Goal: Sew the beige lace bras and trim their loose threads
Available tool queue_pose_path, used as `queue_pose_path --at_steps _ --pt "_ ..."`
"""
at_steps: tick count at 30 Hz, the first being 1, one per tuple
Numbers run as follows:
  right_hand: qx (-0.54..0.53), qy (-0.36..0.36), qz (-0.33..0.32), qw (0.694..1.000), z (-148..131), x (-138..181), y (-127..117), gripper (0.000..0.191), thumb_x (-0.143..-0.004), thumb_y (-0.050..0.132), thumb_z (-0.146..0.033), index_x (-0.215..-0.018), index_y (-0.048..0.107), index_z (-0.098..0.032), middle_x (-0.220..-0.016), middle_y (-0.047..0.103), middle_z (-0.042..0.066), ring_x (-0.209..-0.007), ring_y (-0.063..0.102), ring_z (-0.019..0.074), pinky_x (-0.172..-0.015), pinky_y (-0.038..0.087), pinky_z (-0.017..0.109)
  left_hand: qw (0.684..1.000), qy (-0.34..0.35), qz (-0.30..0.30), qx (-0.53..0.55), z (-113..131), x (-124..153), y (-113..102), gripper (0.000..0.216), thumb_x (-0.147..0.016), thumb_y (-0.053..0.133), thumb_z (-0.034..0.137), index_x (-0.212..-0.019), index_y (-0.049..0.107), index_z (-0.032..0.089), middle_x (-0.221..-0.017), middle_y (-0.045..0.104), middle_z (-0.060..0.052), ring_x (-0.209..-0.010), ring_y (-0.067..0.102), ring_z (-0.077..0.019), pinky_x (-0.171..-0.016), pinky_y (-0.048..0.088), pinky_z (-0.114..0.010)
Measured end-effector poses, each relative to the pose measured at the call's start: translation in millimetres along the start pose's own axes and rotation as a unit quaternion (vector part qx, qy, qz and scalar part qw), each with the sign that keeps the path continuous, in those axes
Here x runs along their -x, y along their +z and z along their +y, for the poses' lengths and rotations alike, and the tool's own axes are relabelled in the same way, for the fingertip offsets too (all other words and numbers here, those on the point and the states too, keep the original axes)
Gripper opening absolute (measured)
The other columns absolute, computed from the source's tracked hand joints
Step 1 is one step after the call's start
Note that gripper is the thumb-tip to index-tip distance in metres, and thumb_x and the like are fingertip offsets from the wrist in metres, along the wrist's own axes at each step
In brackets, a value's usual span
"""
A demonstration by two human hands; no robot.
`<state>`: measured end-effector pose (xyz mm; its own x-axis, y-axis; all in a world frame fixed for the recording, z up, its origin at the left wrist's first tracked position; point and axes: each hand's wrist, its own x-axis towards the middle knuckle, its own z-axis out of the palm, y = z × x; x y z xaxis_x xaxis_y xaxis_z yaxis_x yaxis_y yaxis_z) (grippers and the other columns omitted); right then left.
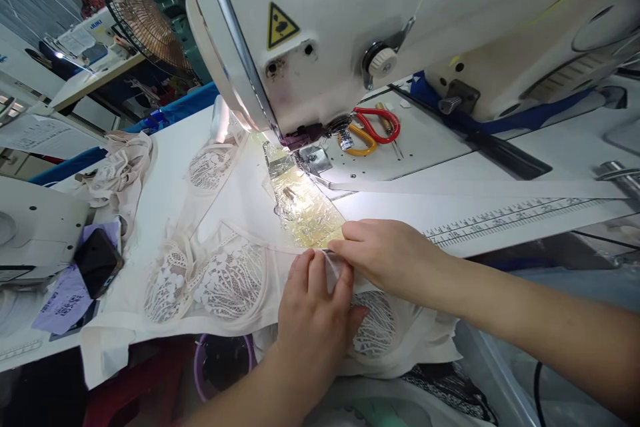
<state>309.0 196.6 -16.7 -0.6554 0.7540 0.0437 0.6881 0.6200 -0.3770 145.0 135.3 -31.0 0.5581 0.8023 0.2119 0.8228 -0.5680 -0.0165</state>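
Note:
A white bra (pixel 230 280) with lace cups lies along the front edge of the sewing table, part of it hanging over. My left hand (pixel 315 307) rests on it palm down, fingers stretched toward its upper edge and thumb out over a lace cup (pixel 375 323). Close by, my right hand (pixel 385 250) is closed, fingertips pinching the bra's edge beside a yellowish, tape-covered plate (pixel 310 210). This plate runs up to the presser foot area of the sewing machine (pixel 300 80), under a bright lamp. What lies beneath my fingers is hidden.
Red-handled scissors (pixel 383 125) lie on the machine bed. A white band (pixel 475 188) stretches right above a printed ruler (pixel 510 217). More bra pieces (pixel 120 173) lie at left, near a phone (pixel 97 263) on paper slips. A fan (pixel 155 0) stands behind; a purple bin (pixel 224 360) is below.

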Motion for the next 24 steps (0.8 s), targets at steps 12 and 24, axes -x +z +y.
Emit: queue_pose_path --at_steps 12,24 --pt "0.035 0.009 -0.067 0.997 7.9 8.8 -20.5 0.017 -0.070 0.054 -0.004 -0.074 0.062 -0.018 -0.064 0.051 0.002 -0.055 0.042 0.0140 -0.047 0.016 0.027 1.000 0.007 -0.027 -0.007 -1.1 -0.7 -2.5 0.050 -0.083 0.053 0.043 -0.125 0.049 0.016 -0.114 0.045 -0.018 -0.109 0.047 -0.0344 -0.086 0.051 -0.050" --pt "0.031 0.044 -0.016 0.998 15.4 28.9 -11.8 0.017 -0.082 0.048 -0.011 -0.082 0.063 -0.019 -0.069 0.051 0.002 -0.060 0.043 0.0152 -0.050 0.016 0.028 0.999 0.014 -0.022 -0.018 2.4 -4.3 -5.0 0.058 -0.073 0.067 0.039 -0.123 0.052 0.013 -0.117 0.049 -0.018 -0.107 0.050 -0.0370 -0.086 0.050 -0.053"
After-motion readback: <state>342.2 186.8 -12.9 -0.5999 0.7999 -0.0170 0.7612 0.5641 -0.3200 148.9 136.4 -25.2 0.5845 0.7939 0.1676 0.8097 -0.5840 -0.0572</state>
